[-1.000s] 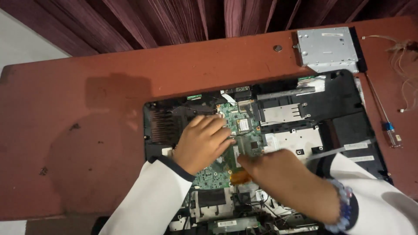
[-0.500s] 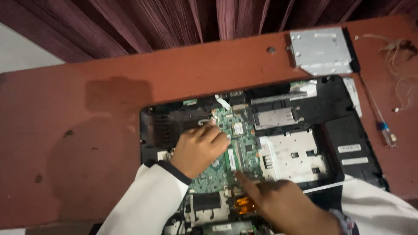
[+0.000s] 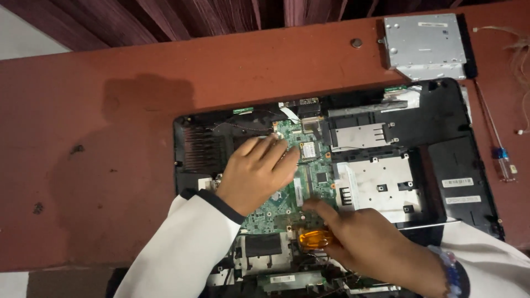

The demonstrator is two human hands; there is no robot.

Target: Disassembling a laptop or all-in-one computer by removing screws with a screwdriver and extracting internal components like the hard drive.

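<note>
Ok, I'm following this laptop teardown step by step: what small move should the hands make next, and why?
Probably set the screwdriver tip onto a board screw. The right hand grips an orange-handled screwdriver at the lower edge of the green circuit board, while the left hand lies flat on the board, steadying it inside the open laptop base. The tip is hidden.

A green circuit board [image 3: 309, 176] lies flat inside the opened black laptop shell [image 3: 441, 127], amber-handled screwdriver [image 3: 316, 239] at its lower edge.

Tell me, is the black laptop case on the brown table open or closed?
Open. The black laptop case has no cover: its green circuit board and metal plates lie bare under the left hand.
</note>
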